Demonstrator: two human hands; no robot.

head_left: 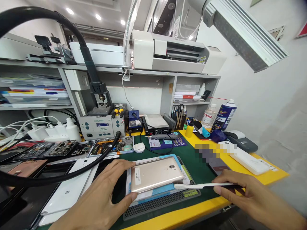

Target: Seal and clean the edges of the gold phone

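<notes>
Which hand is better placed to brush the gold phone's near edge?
Probably the right hand: it holds the brush, with its head by the near right corner of the gold phone, while the left hand grips the phone's left end.

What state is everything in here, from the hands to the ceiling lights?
Left hand, thumb and finger against the gold phone's edges
Gold phone, lying back side up
Right hand, closed on the brush
Brush, roughly level, bristles at the phone's edge
Spray can, upright, thin red tube at its nozzle
Yellow bottle, upright
Parts tray, uncovered, holding small parts
Ceiling lights, on
</notes>
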